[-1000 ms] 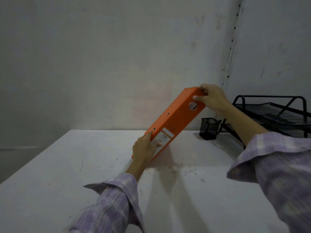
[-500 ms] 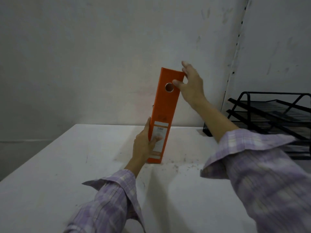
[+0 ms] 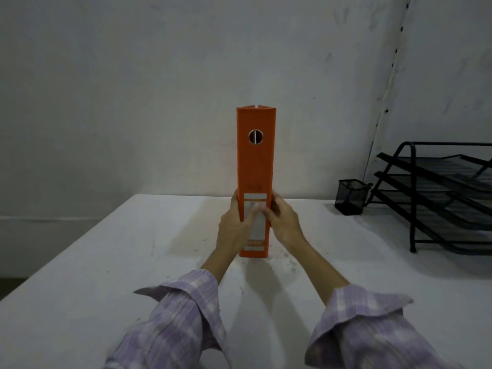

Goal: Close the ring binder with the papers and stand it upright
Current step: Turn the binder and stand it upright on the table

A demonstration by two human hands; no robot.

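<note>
White table [image 3: 111,275]: orange ring binder [image 3: 255,169] upright, both hands' fingers [image 3: 277,206] grasping its lower sides

The ring binder [image 3: 255,166] was orange, the sleeves [image 3: 186,310] lilac plaid, the table [image 3: 80,262] white, the tray rack [image 3: 436,198] black.

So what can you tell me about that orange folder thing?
The orange binder stands upright on its bottom edge on the white table, spine facing the camera. The spine has a round metal-rimmed finger hole near the top and a pale label lower down. It looks like stiff coated card and is closed. The left hand and right hand touch its lower part from either side, thumbs across the label.
</note>
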